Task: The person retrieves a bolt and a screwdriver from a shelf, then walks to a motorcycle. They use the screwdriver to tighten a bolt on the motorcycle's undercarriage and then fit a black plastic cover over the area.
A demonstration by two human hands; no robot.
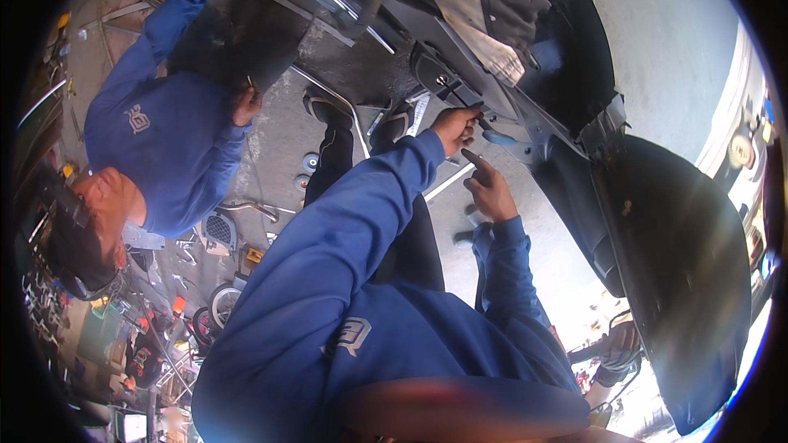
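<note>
A long dark panel (pixel 513 102), which looks like the inner side of a vehicle door, slants from the upper middle toward the right. My left hand (pixel 455 130) is at its near edge, fingers curled together beside a dark recessed fitting (pixel 443 78). Whatever those fingers pinch is too small to make out. Just below and to the right, my right hand (pixel 491 189) points its index finger at the left hand, holding nothing. A bluish oval piece (pixel 498 139) sits on the panel close to both hands.
Another person in a blue sweatshirt (pixel 180 139) is at the left, a hand (pixel 245 107) near their front. Crumpled cloth (pixel 484 16) lies over the panel's top. A large dark curved part (pixel 681 262) fills the right. Tools and parts litter the floor at lower left, including a wheel (pixel 223 303).
</note>
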